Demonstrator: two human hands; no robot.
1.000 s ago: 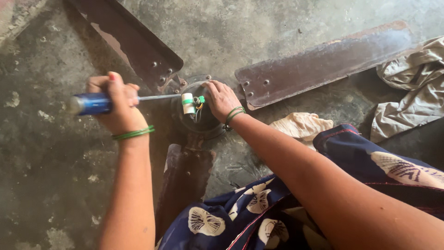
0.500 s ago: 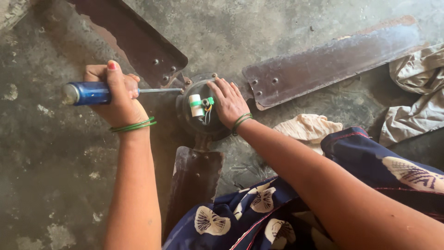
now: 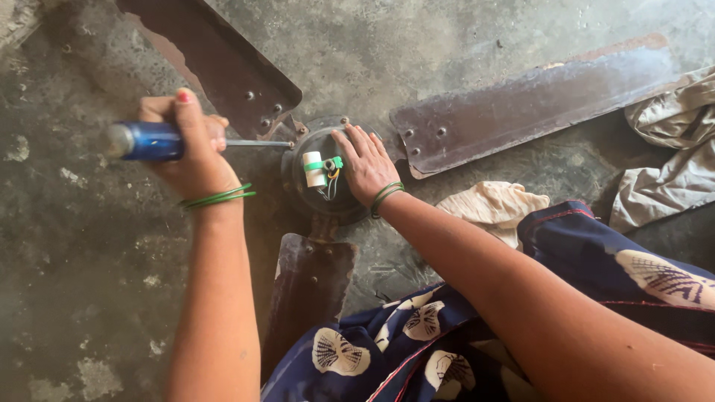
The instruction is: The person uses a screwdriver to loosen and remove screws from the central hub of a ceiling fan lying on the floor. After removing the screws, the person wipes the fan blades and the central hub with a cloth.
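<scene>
A dark ceiling fan motor (image 3: 322, 195) lies on the concrete floor with three rusty brown blades. My left hand (image 3: 192, 149) grips a blue-handled screwdriver (image 3: 149, 141); its thin shaft runs right to the motor's left edge, by the upper-left blade (image 3: 216, 59). My right hand (image 3: 366, 162) lies flat with fingers spread on the motor's right side. A white cylindrical part with a green band (image 3: 316, 167) and thin wires sits on top of the motor, between my hands. Green bangles are on both wrists.
A long blade (image 3: 536, 97) stretches to the upper right and a third blade (image 3: 309, 286) points toward me. A cream rag (image 3: 491, 207) lies by my right forearm. Crumpled grey cloth (image 3: 674, 149) sits at the right edge. My patterned blue garment (image 3: 596, 260) fills the lower right.
The view has shifted slightly, so the fan sits a little lower. My left hand with the screwdriver has stayed at the motor's left edge; my right hand remains on the motor.
</scene>
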